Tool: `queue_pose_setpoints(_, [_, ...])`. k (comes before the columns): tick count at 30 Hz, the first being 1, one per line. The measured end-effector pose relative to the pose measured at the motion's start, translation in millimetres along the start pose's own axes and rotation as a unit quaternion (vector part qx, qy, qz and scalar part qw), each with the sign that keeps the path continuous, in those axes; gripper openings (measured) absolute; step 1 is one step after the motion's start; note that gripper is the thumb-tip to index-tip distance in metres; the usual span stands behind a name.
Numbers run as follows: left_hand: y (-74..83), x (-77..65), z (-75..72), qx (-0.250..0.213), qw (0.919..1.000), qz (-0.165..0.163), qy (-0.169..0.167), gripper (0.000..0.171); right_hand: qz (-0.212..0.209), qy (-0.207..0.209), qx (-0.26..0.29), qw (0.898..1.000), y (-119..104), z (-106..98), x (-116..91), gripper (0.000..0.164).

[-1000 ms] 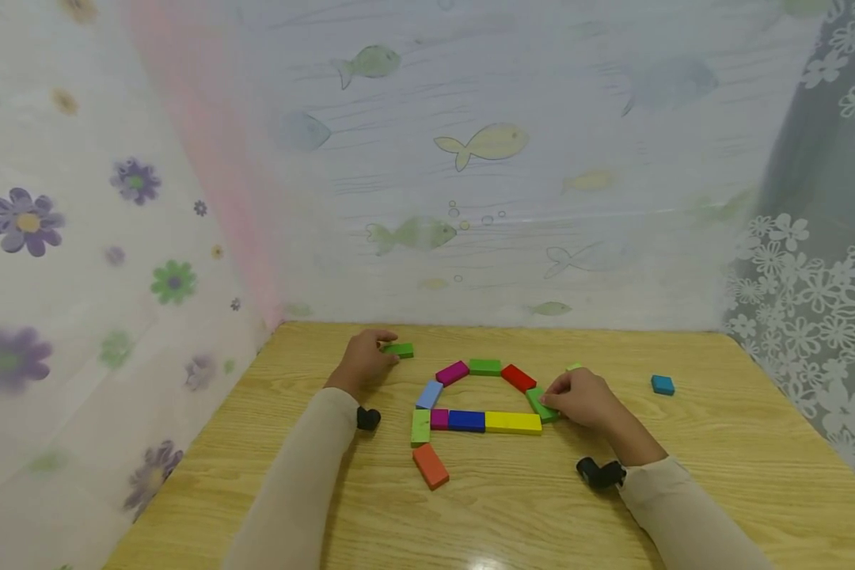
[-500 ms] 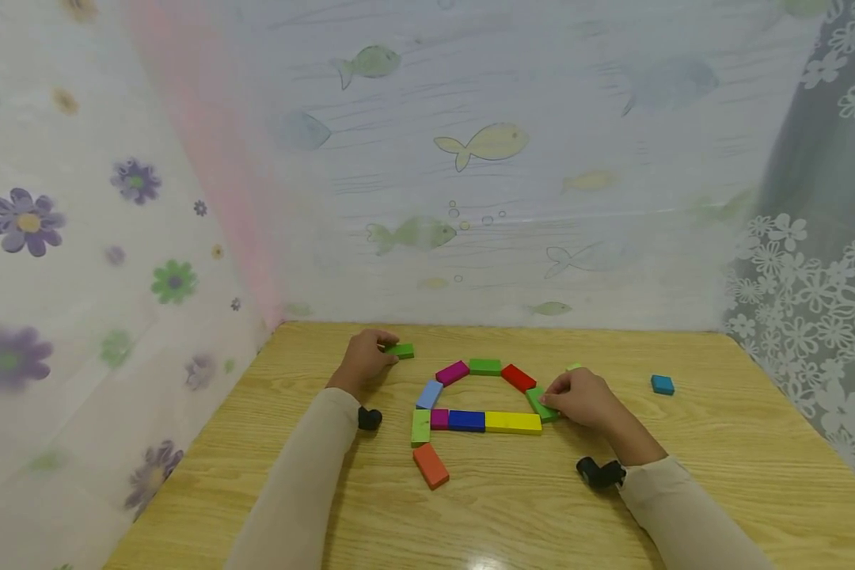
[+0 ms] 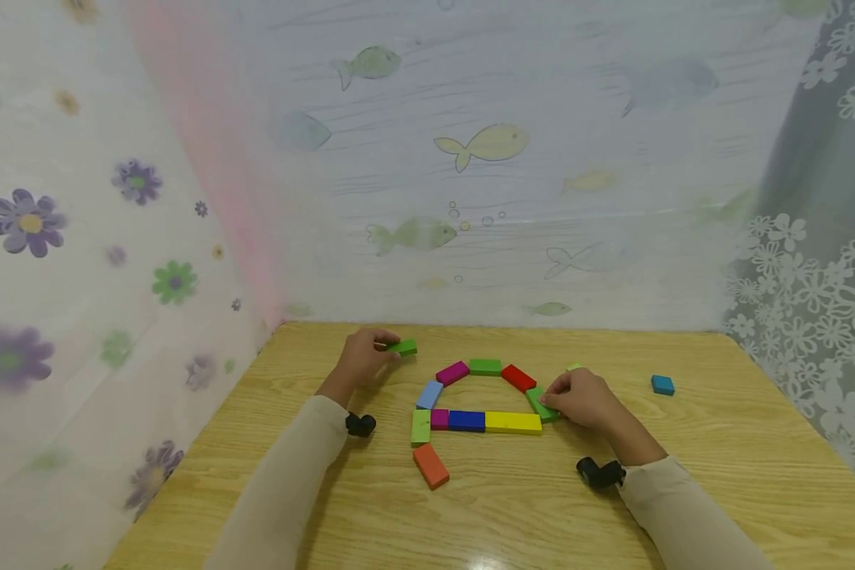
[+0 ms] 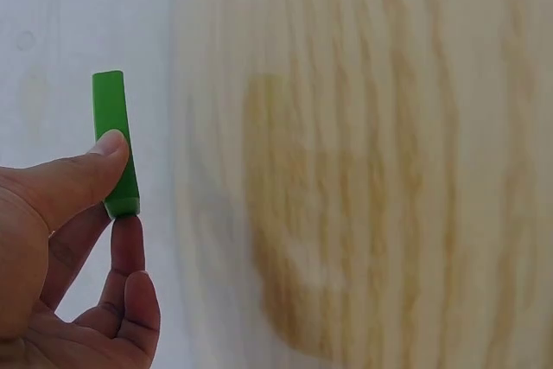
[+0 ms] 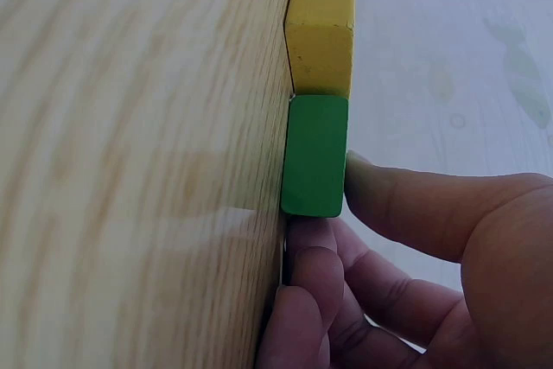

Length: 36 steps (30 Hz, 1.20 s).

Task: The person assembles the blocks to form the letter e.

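Note:
My left hand (image 3: pixel 363 356) pinches a green block (image 4: pixel 111 118) between thumb and fingers at the back left of the table. My right hand (image 3: pixel 583 397) holds another green block (image 5: pixel 315 157), its thumb on top and fingers at its side. That block rests on the table against the end of a long yellow block (image 3: pixel 513 423). It closes the right side of an arch made with a red block (image 3: pixel 518 378), a green top block (image 3: pixel 484 367), a purple block (image 3: pixel 452 373) and a light blue block (image 3: pixel 430 394). A dark blue block (image 3: pixel 466 421) and small magenta block (image 3: pixel 438 419) continue the straight row.
A light green block (image 3: pixel 420 427) stands at the row's left end, with an orange block (image 3: pixel 431 465) below it. A blue block (image 3: pixel 663 385) lies far right on the wooden table (image 3: pixel 513 514). Part of a light green block (image 3: pixel 574 366) shows behind my right hand.
My left hand has shifted slightly, and the green block in it has moved a little up and right, tilting. The right hand and the arch have stayed put.

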<state>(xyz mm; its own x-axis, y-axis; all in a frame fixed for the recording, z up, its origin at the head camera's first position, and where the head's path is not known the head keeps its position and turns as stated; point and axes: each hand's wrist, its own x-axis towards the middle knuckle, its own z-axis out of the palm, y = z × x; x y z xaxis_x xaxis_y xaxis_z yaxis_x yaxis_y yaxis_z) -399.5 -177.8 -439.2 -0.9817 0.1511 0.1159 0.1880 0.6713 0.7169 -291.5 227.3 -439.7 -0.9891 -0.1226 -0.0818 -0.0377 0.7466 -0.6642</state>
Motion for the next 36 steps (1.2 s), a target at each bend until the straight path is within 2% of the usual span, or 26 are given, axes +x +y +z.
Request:
queue_pose_setpoints(6, [7.0,-8.5,-1.3,-0.021,0.9997,0.006,-0.009,0.033,0.000,-0.001,0.001,1.000,0,0,0,0.025])
queue_pose_setpoints(13, [15.8,-22.2,2.2,-0.024,0.9996,0.008,-0.010,0.029,-0.002,0.000,-0.001,1.000,1,0,1,0.025])
queue_pose_setpoints(22, [25.3,-44.2,6.1,-0.012,0.9990,0.042,-0.008,0.029,-0.007,0.001,-0.004,1.000,0,-1,1,0.025])
queue_pose_setpoints(29, [35.3,-61.0,7.4,-0.052,0.9972,0.044,-0.031,0.030,-0.002,-0.001,-0.002,1.000,-1,-1,0,0.025])
queue_pose_setpoints(36, [42.5,-76.6,10.5,-0.055,0.9956,0.062,-0.045,0.029,-0.007,-0.001,-0.004,1.000,0,0,0,0.025])
